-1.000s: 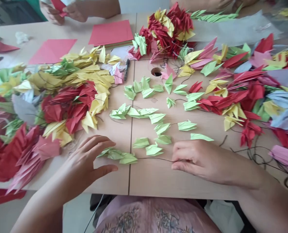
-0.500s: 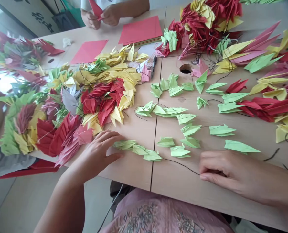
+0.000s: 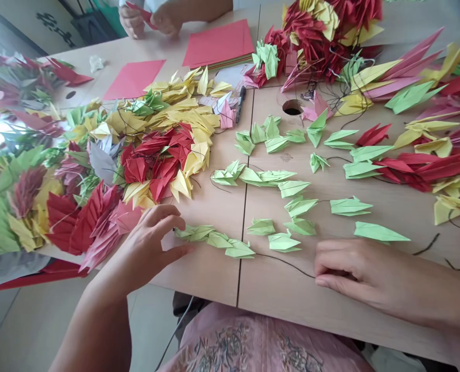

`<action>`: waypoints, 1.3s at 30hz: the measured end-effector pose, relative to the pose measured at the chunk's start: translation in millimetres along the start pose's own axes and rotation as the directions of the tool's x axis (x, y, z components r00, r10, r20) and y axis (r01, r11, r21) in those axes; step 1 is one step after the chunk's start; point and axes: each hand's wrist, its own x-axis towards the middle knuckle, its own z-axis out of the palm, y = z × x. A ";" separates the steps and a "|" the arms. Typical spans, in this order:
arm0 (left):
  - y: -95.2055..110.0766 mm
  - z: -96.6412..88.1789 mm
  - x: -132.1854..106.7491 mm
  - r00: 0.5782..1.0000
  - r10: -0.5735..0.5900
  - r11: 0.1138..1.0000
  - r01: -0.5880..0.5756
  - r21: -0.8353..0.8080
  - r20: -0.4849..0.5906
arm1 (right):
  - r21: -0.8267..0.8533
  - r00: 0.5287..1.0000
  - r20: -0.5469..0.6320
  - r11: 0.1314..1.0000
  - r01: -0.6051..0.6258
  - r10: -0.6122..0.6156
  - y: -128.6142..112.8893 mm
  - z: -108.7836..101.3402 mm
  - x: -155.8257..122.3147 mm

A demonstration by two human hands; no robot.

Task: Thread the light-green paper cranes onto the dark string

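A row of light-green folded paper cranes (image 3: pixel 218 239) lies on the table, threaded on a dark string (image 3: pixel 286 261). My left hand (image 3: pixel 156 232) is at the row's left end, thumb and fingers apart and curved, holding nothing that I can see. On the right, my right hand (image 3: pixel 349 268) rests on the table with thumb and forefinger pinching the string's free end. Behind the row sit more green cranes, among them a single crane (image 3: pixel 284 241) and another row (image 3: pixel 260 176). One long green crane (image 3: pixel 380 231) lies just beyond my right hand.
Heaped strings of red cranes (image 3: pixel 98 217) and yellow cranes (image 3: pixel 199 155) fill the left side. More piles lie back right, near a table hole (image 3: pixel 292 107). Red paper sheets (image 3: pixel 220 44) and a pen (image 3: pixel 240 103) are farther back. Across the table, another person's hands (image 3: pixel 168 18) hold red paper.
The whole view has shifted slightly, with things sitting a little farther left. My left fingers have curled somewhat at the row's left end. My right hand still pinches the string.
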 end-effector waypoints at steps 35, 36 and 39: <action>71.1 18.0 27.8 0.909 0.416 0.903 -0.408 -0.130 0.035 | -0.056 0.993 -0.095 0.997 0.058 -0.063 2.1 -1.0 -1.5; 73.6 19.1 30.2 0.907 0.421 0.901 -0.416 -0.125 0.016 | -0.065 0.993 -0.098 0.996 0.059 -0.066 2.0 -0.9 -1.3; 82.5 23.8 39.2 0.901 0.432 0.899 -0.434 -0.063 -0.048 | -0.085 0.992 -0.102 0.994 0.064 -0.073 1.1 -1.1 -1.4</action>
